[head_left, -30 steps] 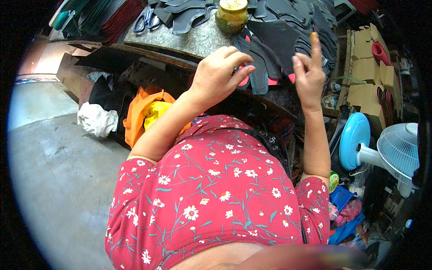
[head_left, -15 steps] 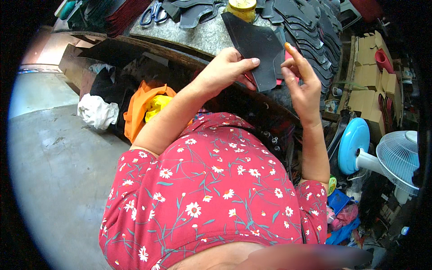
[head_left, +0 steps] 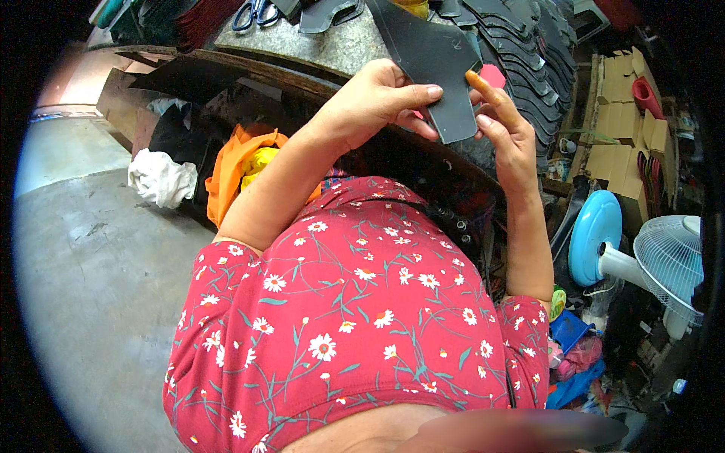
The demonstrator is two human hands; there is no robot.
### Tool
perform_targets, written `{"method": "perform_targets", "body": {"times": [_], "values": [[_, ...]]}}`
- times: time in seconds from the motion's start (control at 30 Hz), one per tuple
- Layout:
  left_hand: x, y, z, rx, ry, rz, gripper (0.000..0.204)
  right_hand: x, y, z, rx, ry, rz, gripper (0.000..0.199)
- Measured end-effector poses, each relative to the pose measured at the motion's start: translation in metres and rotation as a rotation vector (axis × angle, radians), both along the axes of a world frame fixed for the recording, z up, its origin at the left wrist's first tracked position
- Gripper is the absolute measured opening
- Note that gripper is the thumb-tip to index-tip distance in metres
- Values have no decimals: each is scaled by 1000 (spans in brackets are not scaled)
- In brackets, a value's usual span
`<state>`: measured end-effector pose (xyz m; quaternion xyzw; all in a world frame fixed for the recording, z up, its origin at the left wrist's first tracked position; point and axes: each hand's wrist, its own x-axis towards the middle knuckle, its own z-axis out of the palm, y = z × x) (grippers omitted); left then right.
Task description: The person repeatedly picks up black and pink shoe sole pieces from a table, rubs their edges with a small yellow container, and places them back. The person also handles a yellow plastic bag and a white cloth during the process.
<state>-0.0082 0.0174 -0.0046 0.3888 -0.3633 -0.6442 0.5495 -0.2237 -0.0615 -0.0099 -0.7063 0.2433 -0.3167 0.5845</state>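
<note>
A flat black cut piece [head_left: 434,64], like stiff leather or sheet, is held up over the near edge of the worktable. My left hand [head_left: 385,102] grips its left edge, thumb on top and fingers underneath. At the opposite edge, my right hand [head_left: 507,124] has its index fingertip, stained orange-brown, on the top face. Its other fingers are curled in at the edge, partly hidden. A bright pink patch [head_left: 492,76] shows just beyond the right hand, and a bit of pink shows by the left fingers; what it belongs to is unclear. A yellow jar [head_left: 414,7] is partly hidden behind the piece.
Overlapping black pieces [head_left: 521,60] lie along the right of the worktable [head_left: 302,57]. Blue-handled scissors [head_left: 255,15] are at its far left. Cardboard boxes [head_left: 615,121] and a fan [head_left: 668,260] stand to the right. Orange cloth [head_left: 234,174] and white cloth [head_left: 162,179] hang at left.
My right hand has come in against the black piece's edge; its index fingertip now overlaps the top face. The left hand keeps its grip. The whole view has shifted slightly, so the jar shows less.
</note>
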Motion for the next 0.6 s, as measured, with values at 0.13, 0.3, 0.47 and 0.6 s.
{"method": "perform_targets", "body": {"times": [0.13, 0.3, 0.47, 0.6], "values": [[1, -1, -4, 13, -46, 11, 30, -4, 3, 0, -72, -22, 47, 41], [5, -3, -5, 6, -40, 82, 28, -9, 5, 5, -199, -8, 52, 39], [4, -3, -4, -1, -5, 129, 27, -9, 11, 7, -530, 142, -41, 43], [0, -5, -7, -38, 43, 198, 26, -5, 13, 7, -897, 249, -119, 47]]}}
